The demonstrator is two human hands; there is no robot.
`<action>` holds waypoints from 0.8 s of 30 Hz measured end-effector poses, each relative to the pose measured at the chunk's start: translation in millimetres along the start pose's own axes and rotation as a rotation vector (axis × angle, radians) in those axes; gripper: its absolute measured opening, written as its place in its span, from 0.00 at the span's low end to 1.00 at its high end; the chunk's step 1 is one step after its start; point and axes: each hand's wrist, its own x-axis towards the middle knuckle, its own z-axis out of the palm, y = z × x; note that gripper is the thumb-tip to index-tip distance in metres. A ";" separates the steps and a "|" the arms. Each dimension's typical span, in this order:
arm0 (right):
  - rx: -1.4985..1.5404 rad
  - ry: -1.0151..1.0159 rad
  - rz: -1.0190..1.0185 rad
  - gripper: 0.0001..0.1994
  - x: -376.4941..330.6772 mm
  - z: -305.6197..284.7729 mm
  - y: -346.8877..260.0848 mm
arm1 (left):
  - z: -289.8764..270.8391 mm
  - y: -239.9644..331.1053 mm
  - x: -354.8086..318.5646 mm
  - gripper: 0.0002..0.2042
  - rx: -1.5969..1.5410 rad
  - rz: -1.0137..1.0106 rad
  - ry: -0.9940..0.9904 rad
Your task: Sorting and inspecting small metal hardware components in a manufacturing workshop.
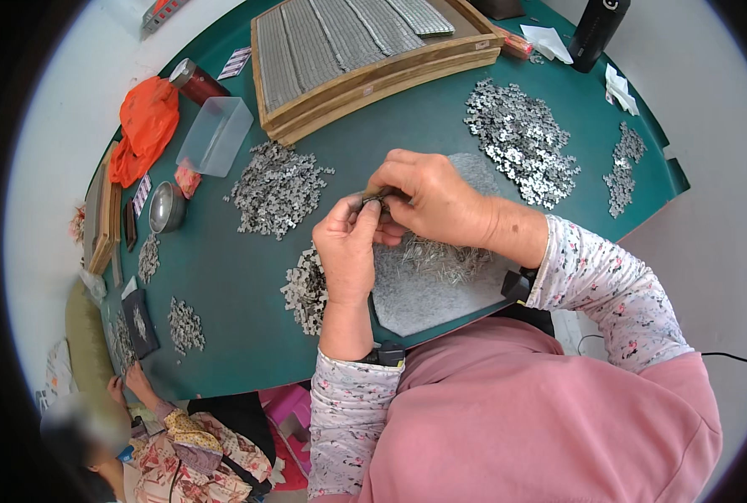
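Hands meet above the middle of a green table (222, 277), seen from the person's own head looking down. The left hand (346, 247) and the right hand (428, 201) close together on 1 small dark metal piece (375, 198), pinched between the fingertips of both. The piece is held in the air just above a grey felt mat (424, 302) that lies at the near edge of the table. A loose heap of thin metal pins (440, 256) rests on the mat, directly under the right hand.

Just left of the mat, near the left wrist, sits a small pile of grey metal parts (304, 289). A larger pile (277, 186) lies further toward the far left of the table, and another wide pile (520, 138) spreads toward the far right edge. At the far edge stand stacked wooden trays (373, 80) filled with neat rows of metal parts. Beside them, toward the left, is a clear plastic box (216, 134), then an orange cloth (144, 126) near the left edge, with a small round metal bowl (166, 207) below it. A black bottle (597, 29) stands at the far right corner.

Both forearms wear floral sleeves. At the near left corner, another person's hand (138, 381) rests at the table's edge.
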 end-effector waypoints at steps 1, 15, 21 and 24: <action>0.000 0.000 0.000 0.10 -0.3 0.3 0.3 | -0.9 -0.1 -0.5 0.06 0.000 0.000 0.000; 0.150 -0.045 0.168 0.09 -0.6 1.1 -2.9 | -14.6 -5.5 3.0 0.06 -0.046 -0.024 -0.100; 0.203 -0.037 0.215 0.08 4.0 -4.0 -12.8 | -16.8 -3.9 2.5 0.06 -0.229 -0.107 -0.130; 0.197 -0.038 0.230 0.08 0.9 -3.8 -12.5 | -14.5 -6.0 1.7 0.06 -0.165 -0.088 -0.131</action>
